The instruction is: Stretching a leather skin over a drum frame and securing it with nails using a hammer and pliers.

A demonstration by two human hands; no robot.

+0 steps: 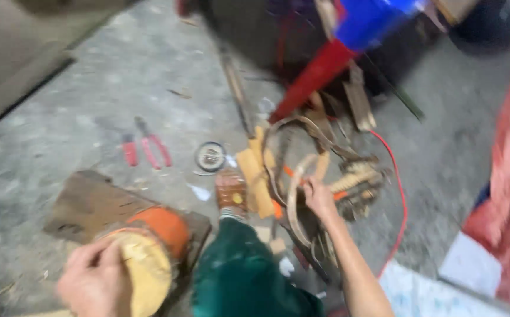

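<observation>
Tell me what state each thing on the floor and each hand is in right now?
Left hand: resting on the log.
Log: lying on a wooden board.
Right hand: reaching into the scrap pile.
Pliers: lying on the floor, untouched.
Tape roll: lying flat.

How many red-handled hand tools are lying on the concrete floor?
2: a small red-handled tool and red-handled pliers just to its right, both beyond the wooden board. Blur and the clutter could hide others.

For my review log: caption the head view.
Left hand rests on a log round; right hand reaches into wood scraps.
</observation>
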